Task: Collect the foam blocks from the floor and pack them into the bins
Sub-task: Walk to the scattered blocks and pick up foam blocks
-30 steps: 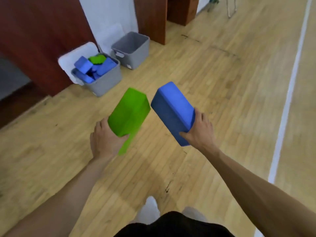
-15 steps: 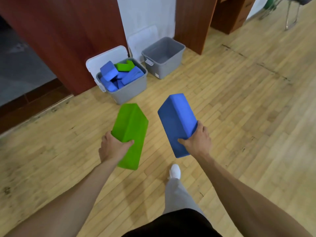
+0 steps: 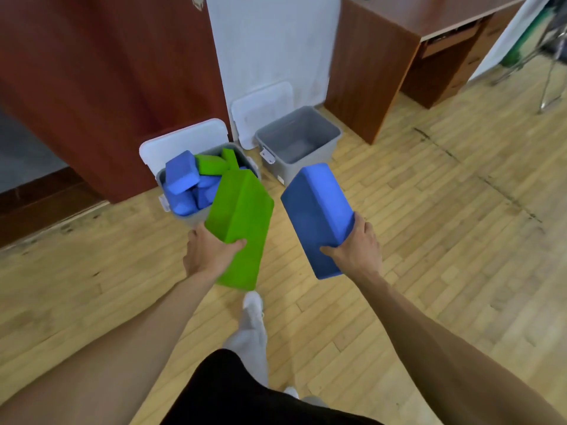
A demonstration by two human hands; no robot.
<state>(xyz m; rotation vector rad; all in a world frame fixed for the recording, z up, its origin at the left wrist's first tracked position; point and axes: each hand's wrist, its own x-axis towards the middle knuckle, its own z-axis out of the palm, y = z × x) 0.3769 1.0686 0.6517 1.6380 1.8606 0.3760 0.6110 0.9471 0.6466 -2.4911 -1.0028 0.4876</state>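
Both hands carry foam: left hand (image 3: 208,256) grips a green block (image 3: 241,216), right hand (image 3: 359,250) a blue block (image 3: 316,210).

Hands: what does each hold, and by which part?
Left hand: green block, lower half. Right hand: blue block, near end.

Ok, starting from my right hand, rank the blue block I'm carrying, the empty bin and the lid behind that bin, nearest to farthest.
1. Blue block, gripped in the right hand itself.
2. Empty bin, on the floor ahead.
3. Lid, leaning on the wall behind that bin.
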